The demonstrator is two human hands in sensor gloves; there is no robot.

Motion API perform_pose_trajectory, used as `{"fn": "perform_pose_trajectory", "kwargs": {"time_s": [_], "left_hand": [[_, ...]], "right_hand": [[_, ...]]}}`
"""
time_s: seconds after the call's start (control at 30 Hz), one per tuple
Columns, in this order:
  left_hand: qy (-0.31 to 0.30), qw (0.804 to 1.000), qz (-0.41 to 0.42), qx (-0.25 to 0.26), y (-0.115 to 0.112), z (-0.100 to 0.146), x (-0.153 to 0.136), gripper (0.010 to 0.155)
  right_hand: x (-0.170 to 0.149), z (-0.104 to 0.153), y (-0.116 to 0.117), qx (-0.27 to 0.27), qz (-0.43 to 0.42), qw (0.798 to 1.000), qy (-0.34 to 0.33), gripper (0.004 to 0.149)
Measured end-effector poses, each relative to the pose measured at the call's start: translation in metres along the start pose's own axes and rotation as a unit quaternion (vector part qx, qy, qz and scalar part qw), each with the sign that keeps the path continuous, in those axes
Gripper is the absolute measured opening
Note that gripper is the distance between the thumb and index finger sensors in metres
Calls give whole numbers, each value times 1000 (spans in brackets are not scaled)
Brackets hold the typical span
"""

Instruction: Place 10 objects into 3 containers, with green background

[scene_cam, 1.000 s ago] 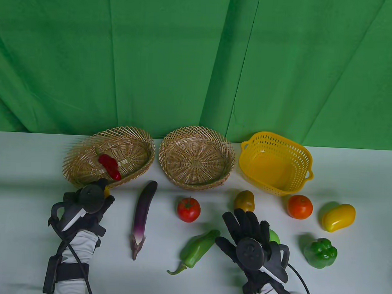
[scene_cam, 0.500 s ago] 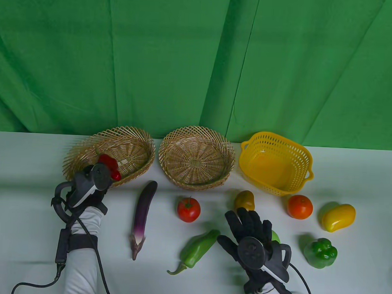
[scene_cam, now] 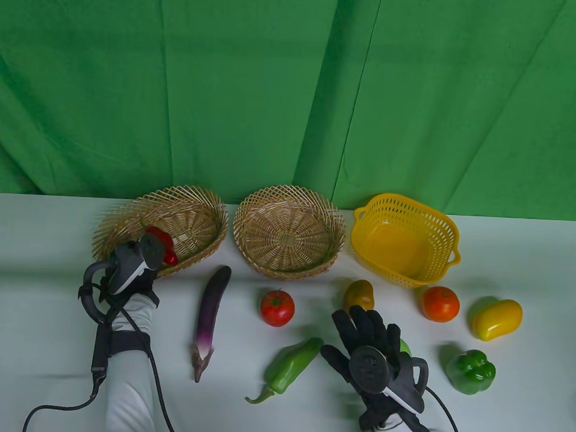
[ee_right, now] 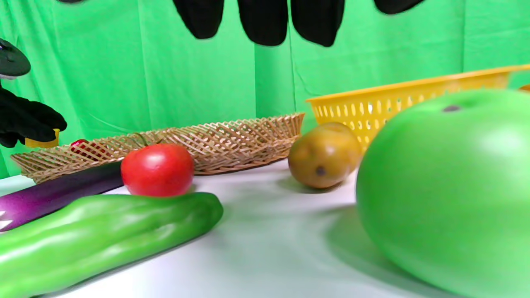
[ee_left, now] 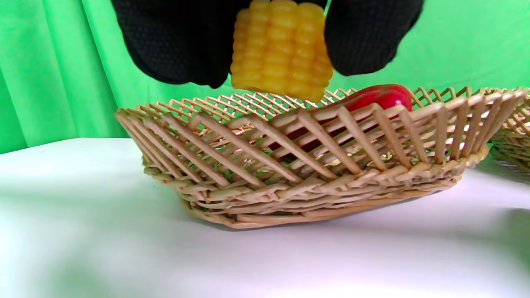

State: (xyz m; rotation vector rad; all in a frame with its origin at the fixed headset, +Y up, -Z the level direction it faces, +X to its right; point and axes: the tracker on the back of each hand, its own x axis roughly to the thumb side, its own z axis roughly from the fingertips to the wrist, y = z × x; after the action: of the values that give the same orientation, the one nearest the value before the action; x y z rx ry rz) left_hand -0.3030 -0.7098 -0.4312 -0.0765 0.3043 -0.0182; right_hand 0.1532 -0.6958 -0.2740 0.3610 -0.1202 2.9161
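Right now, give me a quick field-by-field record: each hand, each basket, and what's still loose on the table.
left hand: holds corn piece above the left wicker basket
right hand: fingers spread, holds nothing, above green apple
left wicker basket contents: red pepper
middle wicker basket: nothing visible inside
yellow basket: nothing visible inside
loose on table: eggplant, tomato, long green pepper, potato, orange tomato, mango, green bell pepper, green apple

1. Three containers sit at 12 o'clock: oval basket [scene_cam: 174, 221] at 10, round basket [scene_cam: 287, 230] at 12, plastic basket [scene_cam: 405, 239] at 2.
2. A chili [scene_cam: 166, 242] lies in the oval basket.
3. Eggplant [scene_cam: 211, 312], tomato [scene_cam: 277, 307] and potato [scene_cam: 359, 295] lie before the baskets.
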Motion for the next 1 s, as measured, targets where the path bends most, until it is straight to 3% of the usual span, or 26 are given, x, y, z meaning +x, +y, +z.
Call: {"fn": "perform_pose_trajectory", "kwargs": {"time_s": [0.27, 0.57, 1.0], "left_hand": [[-13, 1000, 6, 22, 12, 8, 0, 68], [-63, 996, 47, 50, 24, 36, 2, 65], [-136, 986, 77, 53, 8, 87, 17, 65]], "right_hand": [[-1, 0, 0, -1, -4, 1000, 1, 75], [0, 0, 0, -4, -10, 1000, -6, 75], [2, 1, 1, -4, -20, 1000, -13, 75]]}}
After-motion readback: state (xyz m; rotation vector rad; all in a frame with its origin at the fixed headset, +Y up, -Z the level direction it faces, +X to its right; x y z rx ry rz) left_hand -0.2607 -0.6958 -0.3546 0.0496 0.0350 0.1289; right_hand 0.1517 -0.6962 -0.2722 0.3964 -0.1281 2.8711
